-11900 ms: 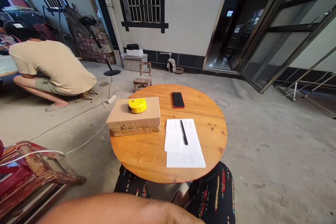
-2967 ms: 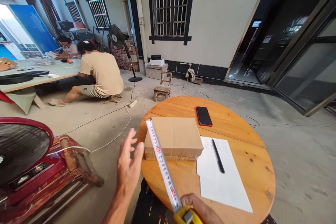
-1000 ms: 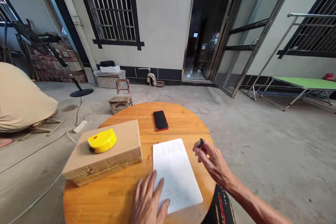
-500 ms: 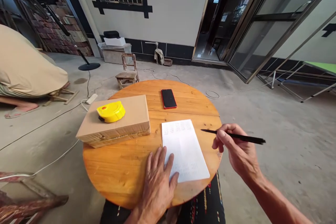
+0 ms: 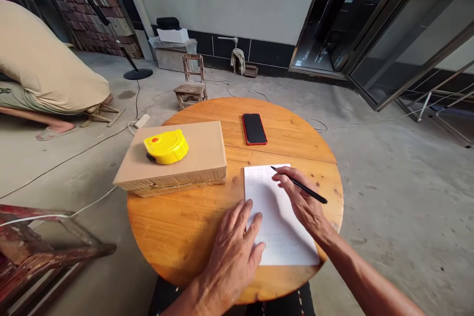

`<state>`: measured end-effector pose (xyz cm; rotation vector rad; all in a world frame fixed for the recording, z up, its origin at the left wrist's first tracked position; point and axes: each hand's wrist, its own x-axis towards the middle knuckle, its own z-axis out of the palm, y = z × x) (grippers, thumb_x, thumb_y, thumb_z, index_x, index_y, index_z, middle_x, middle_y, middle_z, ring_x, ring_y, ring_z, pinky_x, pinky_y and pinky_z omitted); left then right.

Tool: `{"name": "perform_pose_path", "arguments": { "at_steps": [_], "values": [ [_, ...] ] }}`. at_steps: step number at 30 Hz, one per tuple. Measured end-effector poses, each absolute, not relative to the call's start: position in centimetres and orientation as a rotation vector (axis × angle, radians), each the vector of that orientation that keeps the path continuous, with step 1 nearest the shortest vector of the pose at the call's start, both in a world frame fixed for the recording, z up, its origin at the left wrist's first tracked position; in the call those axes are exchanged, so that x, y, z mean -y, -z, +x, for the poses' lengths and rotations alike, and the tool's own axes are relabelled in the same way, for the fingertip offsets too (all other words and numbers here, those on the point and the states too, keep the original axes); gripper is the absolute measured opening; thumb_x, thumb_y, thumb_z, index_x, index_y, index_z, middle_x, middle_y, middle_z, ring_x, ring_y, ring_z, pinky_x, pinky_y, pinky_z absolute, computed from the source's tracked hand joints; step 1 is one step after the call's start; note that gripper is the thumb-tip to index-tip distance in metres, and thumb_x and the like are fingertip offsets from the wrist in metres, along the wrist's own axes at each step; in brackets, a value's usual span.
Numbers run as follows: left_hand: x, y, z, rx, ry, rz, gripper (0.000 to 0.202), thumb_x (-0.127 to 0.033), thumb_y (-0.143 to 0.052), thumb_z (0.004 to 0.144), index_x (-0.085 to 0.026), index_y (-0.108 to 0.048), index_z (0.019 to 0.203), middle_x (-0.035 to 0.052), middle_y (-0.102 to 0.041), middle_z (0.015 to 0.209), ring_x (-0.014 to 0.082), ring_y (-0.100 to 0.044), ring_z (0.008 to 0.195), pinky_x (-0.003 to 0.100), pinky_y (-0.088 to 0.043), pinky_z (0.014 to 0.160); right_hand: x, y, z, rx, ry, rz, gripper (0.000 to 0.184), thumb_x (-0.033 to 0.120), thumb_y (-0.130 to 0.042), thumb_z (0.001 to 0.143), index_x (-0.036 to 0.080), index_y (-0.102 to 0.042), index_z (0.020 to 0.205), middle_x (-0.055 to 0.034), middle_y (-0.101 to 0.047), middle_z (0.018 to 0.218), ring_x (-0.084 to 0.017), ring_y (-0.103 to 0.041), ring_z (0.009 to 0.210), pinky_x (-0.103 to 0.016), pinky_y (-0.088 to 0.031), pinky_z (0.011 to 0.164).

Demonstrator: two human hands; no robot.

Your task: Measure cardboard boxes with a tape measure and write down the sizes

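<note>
My right hand [image 5: 301, 200] grips a black pen [image 5: 299, 184], its tip over the top of a white sheet of paper [image 5: 276, 217] with small writing. My left hand [image 5: 233, 252] lies flat with fingers spread, on the table and the sheet's left edge. Both rest on a round wooden table [image 5: 185, 222]. To the left sits a flat cardboard box [image 5: 196, 158] with a yellow tape measure [image 5: 166, 146] on top. A red-cased phone [image 5: 254, 129] lies face up at the far side.
A person in a beige shirt [image 5: 48, 66] crouches at the left. A small wooden stool [image 5: 190, 89] and cables lie on the concrete floor behind the table. A red rusty frame [image 5: 44, 252] stands at the lower left. An open glass door [image 5: 407, 39] is at the right.
My right hand has brought the pen from beside the table onto the top of the sheet. The left hand stays flat on the paper's edge. The view has tilted down slightly.
</note>
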<state>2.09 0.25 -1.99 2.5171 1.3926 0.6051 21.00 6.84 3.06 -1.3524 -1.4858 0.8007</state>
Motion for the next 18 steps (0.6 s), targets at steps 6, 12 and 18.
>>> {"name": "perform_pose_path", "arguments": {
  "at_steps": [6,12,18],
  "values": [
    [-0.4,2.3,2.1,-1.342,-0.624,2.458,0.045,-0.021,-0.064,0.084,-0.020,-0.056,0.128,0.0140,-0.047,0.146,0.0331,-0.043,0.134,0.056,-0.040,0.108,-7.8,-2.2,20.4,1.580,-0.827,-1.354,0.019,0.040,-0.055,0.096,0.024,-0.065,0.097,-0.0030,-0.067,0.100,-0.019,-0.061,0.095,-0.031,-0.046,0.085],
    [-2.4,1.3,1.6,-1.276,-0.623,2.459,0.031,-0.012,-0.060,0.086,-0.016,-0.059,0.117,0.0106,-0.062,0.126,0.0288,-0.056,0.114,0.050,-0.050,0.097,-8.0,-2.2,19.0,1.480,-0.968,-1.306,0.021,0.039,-0.052,0.097,0.023,-0.059,0.086,0.0040,-0.056,0.068,-0.012,-0.053,0.061,-0.026,-0.043,0.060],
    [-4.1,1.5,1.8,-1.287,-0.634,2.489,0.021,-0.004,-0.056,0.085,-0.015,-0.063,0.102,0.0095,-0.066,0.113,0.0261,-0.060,0.096,0.044,-0.055,0.083,-7.9,-0.4,17.8,1.489,-1.014,-1.383,0.021,0.035,-0.055,0.095,0.020,-0.060,0.081,0.0050,-0.049,0.061,-0.010,-0.046,0.053,-0.023,-0.038,0.051]
  ]
}}
